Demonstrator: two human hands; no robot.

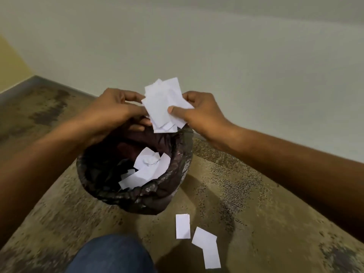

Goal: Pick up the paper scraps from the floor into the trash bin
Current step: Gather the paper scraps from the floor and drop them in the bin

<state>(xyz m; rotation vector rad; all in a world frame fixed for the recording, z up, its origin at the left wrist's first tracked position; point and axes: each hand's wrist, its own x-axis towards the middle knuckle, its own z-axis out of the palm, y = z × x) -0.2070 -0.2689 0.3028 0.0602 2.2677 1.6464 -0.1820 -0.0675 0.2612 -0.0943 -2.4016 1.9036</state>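
A bundle of white paper scraps point(163, 104) is held above the far rim of the trash bin point(110, 191), which is lined with a dark plastic bag. My right hand point(199, 110) pinches the bundle from the right, thumb on top. My left hand point(116, 109) touches its left edge with the fingertips. Several white scraps point(147, 167) lie inside the bin. On the floor in front of the bin lie a small rectangular scrap point(182, 226) and a longer bent scrap point(207, 247).
The floor point(256, 203) is mottled brown and tan. A pale wall point(236, 66) rises right behind the bin. My knee in blue jeans point(112, 255) shows at the bottom edge, left of the floor scraps.
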